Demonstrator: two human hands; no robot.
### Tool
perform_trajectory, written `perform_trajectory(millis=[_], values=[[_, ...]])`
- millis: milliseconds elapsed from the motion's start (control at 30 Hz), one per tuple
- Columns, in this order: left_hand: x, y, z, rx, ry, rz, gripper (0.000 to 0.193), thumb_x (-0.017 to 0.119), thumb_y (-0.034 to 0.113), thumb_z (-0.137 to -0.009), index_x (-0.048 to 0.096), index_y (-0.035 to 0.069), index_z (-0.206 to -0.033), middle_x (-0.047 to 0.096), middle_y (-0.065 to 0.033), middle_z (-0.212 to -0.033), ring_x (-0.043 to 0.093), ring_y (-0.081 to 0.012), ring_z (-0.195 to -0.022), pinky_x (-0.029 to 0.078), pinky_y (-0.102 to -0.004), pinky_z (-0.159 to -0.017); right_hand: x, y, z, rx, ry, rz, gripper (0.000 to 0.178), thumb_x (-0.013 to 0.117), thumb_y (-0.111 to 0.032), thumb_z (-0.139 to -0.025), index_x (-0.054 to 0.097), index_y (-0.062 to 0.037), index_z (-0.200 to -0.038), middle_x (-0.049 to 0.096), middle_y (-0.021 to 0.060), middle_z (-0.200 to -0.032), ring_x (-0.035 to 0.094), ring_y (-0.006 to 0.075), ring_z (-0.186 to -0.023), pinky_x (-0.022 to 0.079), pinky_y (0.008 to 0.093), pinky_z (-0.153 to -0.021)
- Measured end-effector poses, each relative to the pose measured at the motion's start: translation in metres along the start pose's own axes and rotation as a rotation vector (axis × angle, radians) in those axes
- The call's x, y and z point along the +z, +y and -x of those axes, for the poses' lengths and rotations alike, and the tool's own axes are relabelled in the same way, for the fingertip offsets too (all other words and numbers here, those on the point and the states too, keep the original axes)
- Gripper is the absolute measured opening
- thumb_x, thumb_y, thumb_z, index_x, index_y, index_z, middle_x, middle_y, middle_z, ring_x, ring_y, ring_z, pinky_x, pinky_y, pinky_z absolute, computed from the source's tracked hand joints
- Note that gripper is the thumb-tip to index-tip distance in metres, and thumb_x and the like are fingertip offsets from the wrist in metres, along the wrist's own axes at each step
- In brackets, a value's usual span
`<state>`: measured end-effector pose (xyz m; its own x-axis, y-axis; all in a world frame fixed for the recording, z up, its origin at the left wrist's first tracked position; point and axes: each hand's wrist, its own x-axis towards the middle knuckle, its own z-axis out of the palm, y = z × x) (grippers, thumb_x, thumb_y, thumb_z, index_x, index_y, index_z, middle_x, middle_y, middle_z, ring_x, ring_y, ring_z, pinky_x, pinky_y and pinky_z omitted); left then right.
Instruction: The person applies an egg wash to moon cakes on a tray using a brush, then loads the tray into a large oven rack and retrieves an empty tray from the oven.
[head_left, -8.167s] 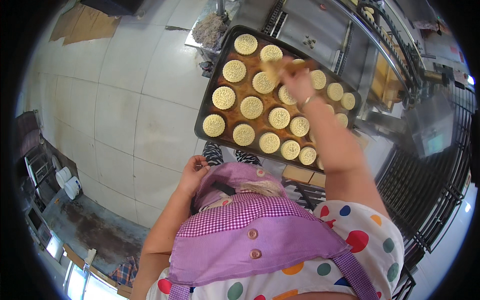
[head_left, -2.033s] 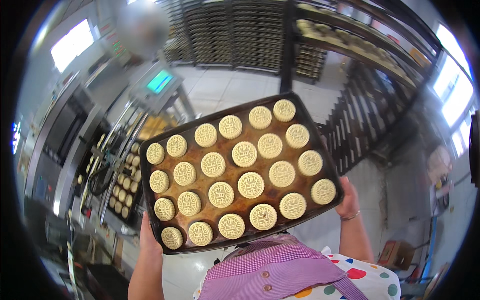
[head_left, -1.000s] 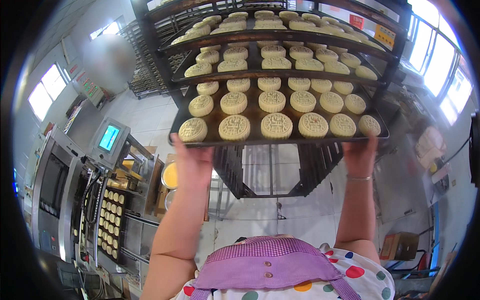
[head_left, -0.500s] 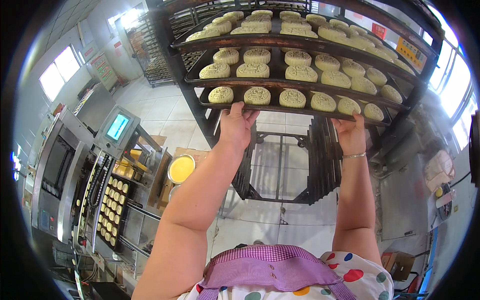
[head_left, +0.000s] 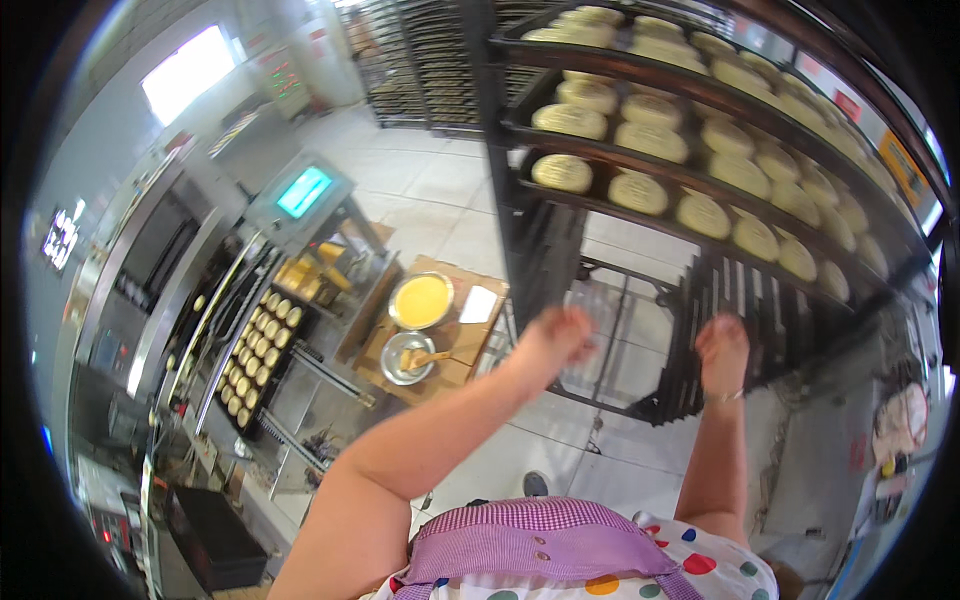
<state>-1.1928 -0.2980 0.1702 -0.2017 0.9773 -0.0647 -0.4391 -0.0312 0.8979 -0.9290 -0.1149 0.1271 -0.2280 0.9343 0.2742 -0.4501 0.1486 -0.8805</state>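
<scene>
Both my hands are off the tray and hold nothing. My left hand [head_left: 560, 337], smeared by motion, hangs in the air in front of the rack, its fingers loosely apart. Lower right of the tray is my right hand [head_left: 722, 345], open with half-bent fingers and a bracelet at the wrist. The dark lowest loaded tray [head_left: 665, 222] sits in the tall metal rack [head_left: 497, 150], above both hands. A row of pale, round, pattern-pressed mooncakes [head_left: 638, 191] lies along its front. More trays of the same mooncakes fill the levels above.
On a cardboard sheet [head_left: 455, 340] at left stand a bowl of yellow liquid [head_left: 421, 301] and a metal bowl [head_left: 398, 362] with a brush [head_left: 425, 357]. Beyond them is a machine with a lit screen [head_left: 303, 191] and a tray of small rounds [head_left: 240, 410]. Another rack [head_left: 420, 60] stands behind.
Both hands have let go of the lowest loaded tray's front edge and drawn back down toward me. My view has turned left, so the rack appears farther right.
</scene>
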Motion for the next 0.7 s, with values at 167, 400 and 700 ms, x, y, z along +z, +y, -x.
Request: perform_trajectory(millis=[167,400,700], values=[[-0.125,-0.089,0.134,-0.152,0.256,-0.430,0.022,0.052,0.020,-0.092,0.059,0.001,-0.102,0.062,-0.0064,-0.094,0.059,-0.0145,-0.084,0.048,-0.0273,-0.075,0.029,0.168,0.131,0.491,-0.049,0.294,0.026,0.055,-0.014,-0.083,0.049,-0.0100,-0.058,0.050,0.0036,-0.051,0.043,0.0125,-0.037,0.032,0.0263,-0.036],[-0.236,-0.156,0.412,-0.153,0.968,0.036,0.023,0.045,0.021,-0.095,0.060,0.004,-0.094,0.063,-0.0064,-0.093,0.059,-0.0166,-0.083,0.046,-0.0296,-0.073,0.213,0.251,0.302,0.481,-0.922,0.669,0.041,0.053,-0.036,-0.091,0.052,-0.0064,-0.063,0.047,-0.0017,-0.053,0.043,0.0094,-0.048,0.035,0.0262,-0.044],[-0.272,-0.249,0.716,0.145,1.406,0.402,0.033,0.043,0.028,-0.096,0.046,0.007,-0.072,0.046,-0.0042,-0.061,0.046,-0.0158,-0.058,0.044,-0.0313,-0.061,0.403,0.273,0.500,0.177,-1.332,0.969,0.054,0.043,-0.047,-0.093,0.059,-0.0010,-0.071,0.060,0.0130,-0.064,0.054,0.0243,-0.057,0.043,0.0385,-0.057]])
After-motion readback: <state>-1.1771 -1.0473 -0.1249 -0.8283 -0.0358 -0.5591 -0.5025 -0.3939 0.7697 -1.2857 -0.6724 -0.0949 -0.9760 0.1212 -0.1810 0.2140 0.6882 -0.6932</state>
